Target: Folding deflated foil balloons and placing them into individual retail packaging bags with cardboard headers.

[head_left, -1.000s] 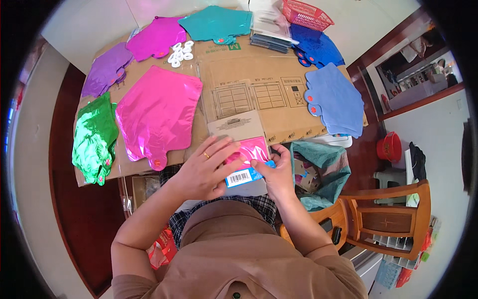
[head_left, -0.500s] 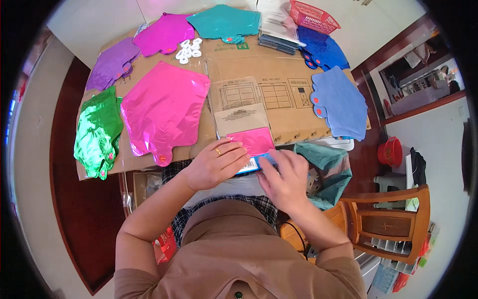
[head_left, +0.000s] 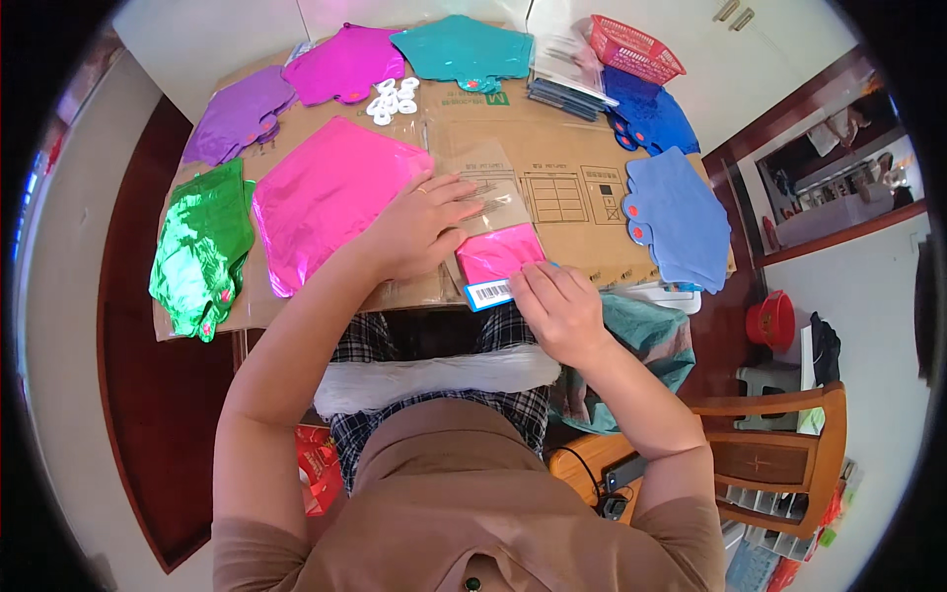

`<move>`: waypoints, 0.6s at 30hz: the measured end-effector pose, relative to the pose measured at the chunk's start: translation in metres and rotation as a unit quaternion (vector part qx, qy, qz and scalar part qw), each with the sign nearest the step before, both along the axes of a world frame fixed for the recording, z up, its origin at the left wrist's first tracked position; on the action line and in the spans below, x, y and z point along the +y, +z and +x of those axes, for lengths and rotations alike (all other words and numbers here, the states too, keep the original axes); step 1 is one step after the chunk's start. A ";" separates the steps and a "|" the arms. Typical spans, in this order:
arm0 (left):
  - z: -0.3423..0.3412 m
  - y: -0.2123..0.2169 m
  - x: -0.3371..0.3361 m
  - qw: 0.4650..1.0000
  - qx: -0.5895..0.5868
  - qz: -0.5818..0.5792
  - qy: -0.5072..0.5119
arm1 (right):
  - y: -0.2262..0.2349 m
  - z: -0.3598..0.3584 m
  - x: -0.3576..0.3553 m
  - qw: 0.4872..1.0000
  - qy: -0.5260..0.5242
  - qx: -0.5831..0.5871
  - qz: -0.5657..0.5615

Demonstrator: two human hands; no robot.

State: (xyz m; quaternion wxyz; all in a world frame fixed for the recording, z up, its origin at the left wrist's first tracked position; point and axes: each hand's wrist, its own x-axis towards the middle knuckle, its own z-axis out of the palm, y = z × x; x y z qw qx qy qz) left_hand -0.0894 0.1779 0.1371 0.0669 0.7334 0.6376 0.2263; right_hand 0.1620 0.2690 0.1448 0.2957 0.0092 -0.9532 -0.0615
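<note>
At the table's near edge lies a clear plastic bag [head_left: 505,209] with a folded pink foil sheet [head_left: 498,255] inside and a blue-edged white barcode card [head_left: 489,294] at its lower end. My right hand [head_left: 560,314] closes its fingers and thumb on the bag's lower right edge. Stretched out over the bag's upper left side is my left hand [head_left: 422,225], fingers apart, with nothing gripped in it. Left of the bag rests a large flat pink foil balloon [head_left: 330,202], partly covered by my left hand and forearm.
Stacks of flat foil balloons, green [head_left: 202,252], purple [head_left: 237,113], magenta [head_left: 345,64], teal [head_left: 464,51], dark blue [head_left: 651,111] and light blue [head_left: 679,222], ring the cardboard-covered table. White rings [head_left: 392,101], clear bags [head_left: 570,74] and a red basket [head_left: 636,49] stand at the back.
My left hand has moved up and left from the bag's lower end to its upper part. My right hand has closed on the lower right edge, and the barcode card shows more.
</note>
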 end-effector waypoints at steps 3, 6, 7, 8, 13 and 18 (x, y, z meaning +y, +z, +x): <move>0.003 0.001 0.002 1.000 0.025 -0.007 -0.008 | -0.001 -0.007 0.008 0.999 0.023 0.012 0.042; 0.001 0.001 0.003 0.999 0.036 -0.003 -0.015 | 0.000 -0.011 0.012 0.997 0.041 0.003 0.073; 0.001 0.001 0.002 0.999 0.037 -0.001 -0.018 | 0.001 -0.013 0.014 0.996 0.042 0.000 0.074; 0.002 0.001 0.001 0.998 0.061 0.030 0.001 | 0.002 -0.014 0.018 0.996 0.044 -0.003 0.075; 0.016 0.011 0.002 0.989 -0.007 0.144 0.027 | 0.004 -0.013 0.023 0.996 0.051 0.006 0.079; 0.020 0.015 0.011 0.998 -0.042 0.050 -0.023 | 0.000 -0.022 0.021 0.993 0.082 0.009 0.086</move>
